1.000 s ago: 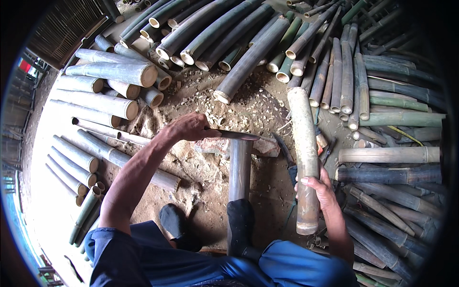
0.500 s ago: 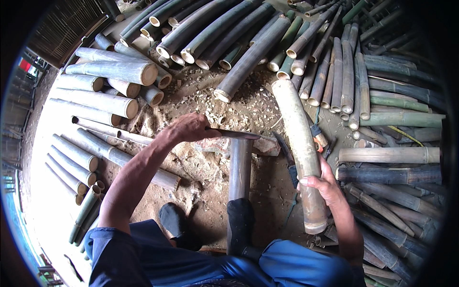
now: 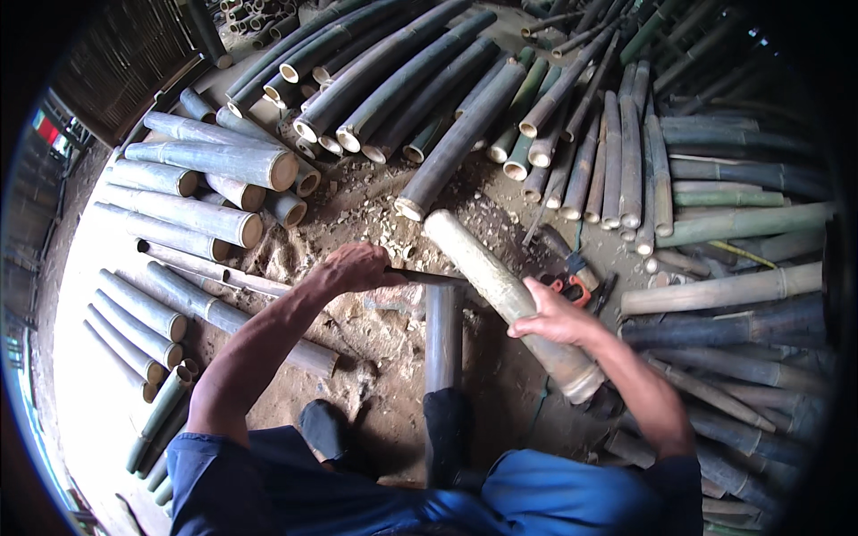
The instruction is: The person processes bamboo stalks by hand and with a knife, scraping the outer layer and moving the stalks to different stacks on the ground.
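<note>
My left hand (image 3: 356, 268) is closed round the handle of a long dark knife (image 3: 424, 277), whose blade points right. The blade passes over the upper end of a grey bamboo piece (image 3: 444, 339) between my feet. My right hand (image 3: 552, 313) grips a thick pale bamboo pole (image 3: 478, 259), its surface whitish at the far end and browner near me. That pole leans from upper left to lower right. The blade's tip meets the pole's left side in the picture; whether they touch I cannot tell.
Cut bamboo poles (image 3: 214, 165) lie in stacks at left, more bamboo poles (image 3: 429, 80) at the back and right. Wood shavings (image 3: 375, 210) litter the ground. Right of the pale pole lies an orange-handled tool (image 3: 581, 279). My dark-covered feet (image 3: 447, 429) stand near the grey bamboo.
My right hand has moved left, and the far end of the pale bamboo pole has swung left toward the knife. My left hand still grips the knife, slightly lower in the picture.
</note>
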`<state>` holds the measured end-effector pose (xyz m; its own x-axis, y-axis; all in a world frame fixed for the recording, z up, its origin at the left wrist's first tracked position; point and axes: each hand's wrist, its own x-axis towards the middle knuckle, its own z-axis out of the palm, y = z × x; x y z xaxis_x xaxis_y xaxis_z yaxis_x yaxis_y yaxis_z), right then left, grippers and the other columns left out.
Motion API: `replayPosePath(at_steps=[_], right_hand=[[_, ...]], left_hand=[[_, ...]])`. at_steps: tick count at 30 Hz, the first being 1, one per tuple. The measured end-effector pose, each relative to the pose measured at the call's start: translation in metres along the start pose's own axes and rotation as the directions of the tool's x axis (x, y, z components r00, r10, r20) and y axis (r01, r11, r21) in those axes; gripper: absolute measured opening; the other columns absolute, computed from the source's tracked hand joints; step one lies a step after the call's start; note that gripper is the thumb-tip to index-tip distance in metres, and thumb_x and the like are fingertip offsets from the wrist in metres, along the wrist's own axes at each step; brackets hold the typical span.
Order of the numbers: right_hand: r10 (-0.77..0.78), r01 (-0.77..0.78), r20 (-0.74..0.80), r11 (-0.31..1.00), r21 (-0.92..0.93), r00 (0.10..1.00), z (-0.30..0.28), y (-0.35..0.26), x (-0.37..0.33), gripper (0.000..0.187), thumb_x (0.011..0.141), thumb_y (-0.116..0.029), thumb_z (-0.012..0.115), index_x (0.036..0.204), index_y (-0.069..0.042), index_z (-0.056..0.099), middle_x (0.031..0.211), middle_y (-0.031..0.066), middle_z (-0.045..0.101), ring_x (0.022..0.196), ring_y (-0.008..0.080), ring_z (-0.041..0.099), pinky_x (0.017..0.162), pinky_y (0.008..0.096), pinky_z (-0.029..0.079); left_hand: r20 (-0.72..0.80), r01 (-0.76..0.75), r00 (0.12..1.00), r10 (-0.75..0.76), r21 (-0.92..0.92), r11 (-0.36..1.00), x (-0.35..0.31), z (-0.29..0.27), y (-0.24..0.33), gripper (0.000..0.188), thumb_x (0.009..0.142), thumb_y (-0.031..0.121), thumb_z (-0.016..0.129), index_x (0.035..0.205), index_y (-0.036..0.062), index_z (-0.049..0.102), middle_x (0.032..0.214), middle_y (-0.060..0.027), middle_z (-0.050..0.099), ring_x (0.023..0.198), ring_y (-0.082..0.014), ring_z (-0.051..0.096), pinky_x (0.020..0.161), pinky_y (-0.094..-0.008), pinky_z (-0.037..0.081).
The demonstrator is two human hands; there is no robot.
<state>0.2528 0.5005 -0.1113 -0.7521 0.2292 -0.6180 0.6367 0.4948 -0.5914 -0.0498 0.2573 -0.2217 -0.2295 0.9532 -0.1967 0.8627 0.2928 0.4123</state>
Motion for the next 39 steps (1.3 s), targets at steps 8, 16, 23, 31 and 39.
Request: replayPosePath(at_steps=[8,16,23,31,39], right_hand=[[-0.29,0.47,-0.535,0.851,0.235,0.793,-0.088,-0.134,-0.083,0.078,0.079,-0.023,0.078,0.142,0.006,0.041,0.122,0.0177,0.056,0.106,0.0213,0.06,0.09,0.0329,0.052],[-0.032,0.047,-0.064,0.966,0.254,0.997,0.026,0.005,-0.009,0.09,0.074,-0.025,0.088,0.145,0.009,0.042,0.133,0.0231,0.058,0.122,0.0297,0.06,0.106,0.0382,0.049],[-0.213,0.417,-0.44,0.794,0.442,0.872,-0.088,-0.119,-0.087,0.074,0.08,-0.019,0.075,0.142,0.004,0.042,0.1,0.0147,0.065,0.077,0.0224,0.07,0.065,0.0348,0.062],[-0.214,0.244,-0.166,0.952,0.186,0.963,0.029,-0.005,-0.013,0.086,0.075,-0.031,0.083,0.139,0.011,0.044,0.13,0.0249,0.058,0.121,0.0313,0.058,0.106,0.0427,0.047],[-0.244,0.417,-0.401,0.8,0.431,0.883,-0.086,-0.129,-0.092,0.073,0.082,-0.023,0.074,0.142,0.003,0.041,0.109,0.0172,0.062,0.072,0.0228,0.069,0.063,0.0352,0.063]], left_hand=[[-0.016,-0.031,0.999,0.03,-0.08,0.996,-0.029,0.015,-0.021,0.071,0.093,0.072,0.059,0.067,0.0069,0.068,0.05,-0.0041,0.054,0.044,-0.0193,0.054,0.043,-0.0399,0.043],[-0.075,-0.048,0.996,0.043,-0.064,0.997,-0.011,0.018,-0.011,0.072,0.09,0.076,0.061,0.071,0.0069,0.071,0.053,-0.0042,0.058,0.045,-0.018,0.055,0.044,-0.0388,0.044],[0.045,0.022,0.999,-0.017,-0.101,0.995,-0.026,0.009,-0.015,0.071,0.088,0.077,0.062,0.074,0.0085,0.073,0.053,-0.0033,0.059,0.045,-0.0175,0.056,0.044,-0.0382,0.043],[0.088,0.008,0.996,0.0,-0.084,0.996,-0.006,0.011,-0.003,0.067,0.089,0.073,0.065,0.078,0.0077,0.076,0.06,-0.0063,0.065,0.05,-0.0193,0.06,0.049,-0.0399,0.05],[0.139,0.054,0.99,-0.038,-0.115,0.992,-0.02,0.005,-0.014,0.069,0.089,0.072,0.065,0.073,0.0049,0.073,0.058,-0.0089,0.063,0.052,-0.0254,0.062,0.053,-0.0443,0.049]])
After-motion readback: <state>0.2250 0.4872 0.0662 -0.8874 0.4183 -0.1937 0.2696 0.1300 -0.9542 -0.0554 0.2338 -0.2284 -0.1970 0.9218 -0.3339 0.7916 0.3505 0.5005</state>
